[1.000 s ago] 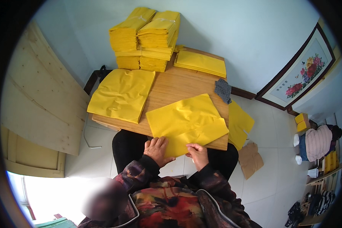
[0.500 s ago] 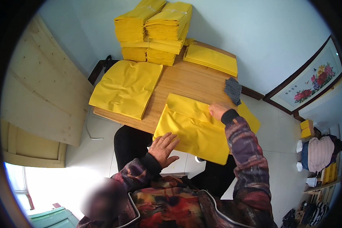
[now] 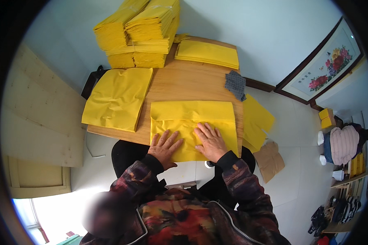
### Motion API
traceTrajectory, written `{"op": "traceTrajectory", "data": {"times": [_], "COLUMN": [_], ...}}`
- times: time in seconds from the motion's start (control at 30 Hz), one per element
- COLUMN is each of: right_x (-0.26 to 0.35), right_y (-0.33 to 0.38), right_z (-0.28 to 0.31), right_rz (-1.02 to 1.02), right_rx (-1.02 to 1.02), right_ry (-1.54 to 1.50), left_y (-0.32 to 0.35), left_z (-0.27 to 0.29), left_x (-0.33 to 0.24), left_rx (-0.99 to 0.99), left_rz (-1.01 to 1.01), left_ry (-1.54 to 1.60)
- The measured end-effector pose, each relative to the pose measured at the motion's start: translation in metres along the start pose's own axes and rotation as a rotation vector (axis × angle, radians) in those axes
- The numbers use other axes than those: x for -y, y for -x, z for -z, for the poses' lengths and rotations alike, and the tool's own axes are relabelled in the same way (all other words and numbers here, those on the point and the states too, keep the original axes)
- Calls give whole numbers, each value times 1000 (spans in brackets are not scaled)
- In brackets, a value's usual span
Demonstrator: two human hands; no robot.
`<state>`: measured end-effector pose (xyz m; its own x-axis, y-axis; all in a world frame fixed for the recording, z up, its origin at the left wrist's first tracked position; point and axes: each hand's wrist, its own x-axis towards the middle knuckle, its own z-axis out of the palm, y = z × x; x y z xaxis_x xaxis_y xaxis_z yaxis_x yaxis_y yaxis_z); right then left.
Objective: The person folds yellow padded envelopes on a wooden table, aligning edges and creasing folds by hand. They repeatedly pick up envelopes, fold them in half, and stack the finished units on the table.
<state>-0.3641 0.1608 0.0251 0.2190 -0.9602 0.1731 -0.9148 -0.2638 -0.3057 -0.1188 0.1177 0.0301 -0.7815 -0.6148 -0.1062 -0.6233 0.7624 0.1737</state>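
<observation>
A yellow paper envelope (image 3: 192,111) with a fold line across its far part lies at the table's near edge and overhangs it. Flat on its near left part rests my left hand (image 3: 164,149), fingers spread. My right hand (image 3: 209,141) lies on its near right part, also with the fingers apart. Neither hand grips anything. To the left, a pile of creased yellow envelopes (image 3: 118,98) sits at the table's edge.
Tall bundles of yellow envelopes (image 3: 147,28) stand at the back left of the wooden table (image 3: 188,83). A flat yellow stack (image 3: 208,53) lies back right, near a grey cloth (image 3: 235,85). Yellow sheets (image 3: 255,120) and a brown paper piece (image 3: 270,161) are low at the right.
The envelope has turned straight to the table edge. My right hand has gone from its far right part to lie flat on the near part; my left hand now rests on it too.
</observation>
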Motion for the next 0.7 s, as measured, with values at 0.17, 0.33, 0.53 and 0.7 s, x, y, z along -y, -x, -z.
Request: {"op": "traceTrajectory", "data": {"times": [0.17,0.33,0.53,0.7], "right_x": [-20,-40,-40,-36], "right_y": [1,33,62,74], "right_z": [20,49,55,73], "right_rz": [-67,-114,-119,-121], "right_rx": [74,92,154,235], "right_ry": [-269,-118,-126,-125], "left_y": [4,21,29,32], "left_z": [-11,-31,-37,-28], "left_x": [-1,13,24,30], "left_rx": [-41,-185,-363,-478], "left_rz": [11,30,-21,-81], "left_ry": [-80,-172,-159,-136]}}
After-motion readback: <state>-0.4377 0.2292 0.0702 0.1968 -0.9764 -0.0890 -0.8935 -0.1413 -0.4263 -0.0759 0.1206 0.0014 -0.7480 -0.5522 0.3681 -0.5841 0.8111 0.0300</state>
